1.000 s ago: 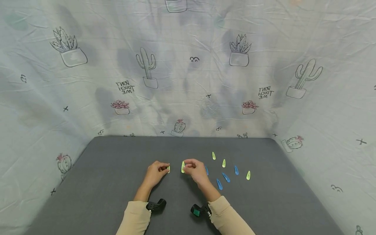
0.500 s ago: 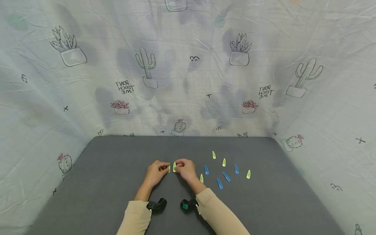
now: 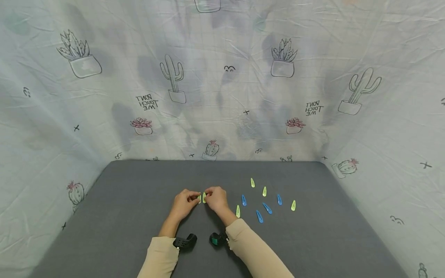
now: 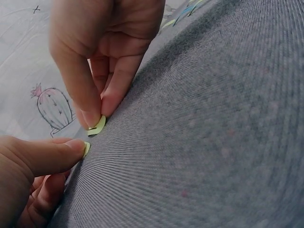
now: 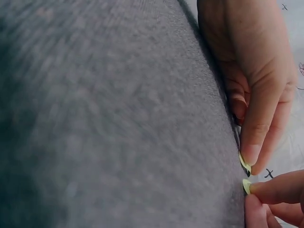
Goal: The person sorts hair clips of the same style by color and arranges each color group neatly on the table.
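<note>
In the head view, my left hand (image 3: 184,205) pinches a yellow-green snap hair clip (image 3: 199,199) between thumb and fingers, low over the dark grey table. Just to the right, my right hand (image 3: 216,199) pinches a second yellow-green hair clip (image 3: 204,197). The two clips stand side by side with a narrow gap. Seen from the left wrist, only the tip of the left clip (image 4: 87,149) shows past the thumb, and the right clip (image 4: 97,126) sits under the right fingertips at the cloth. Fingers cover part of each clip.
Loose hair clips lie scattered right of my hands: several yellow-green ones, the nearest a yellow-green clip (image 3: 238,211), and several blue ones, among them a blue clip (image 3: 267,208). Behind the grey table (image 3: 139,181) hangs a white cactus-print curtain (image 3: 222,88).
My right hand has moved left with its hair clip, closing most of the gap to the left clip. A loose yellow-green clip has come into view behind it. The left hand stays put.
</note>
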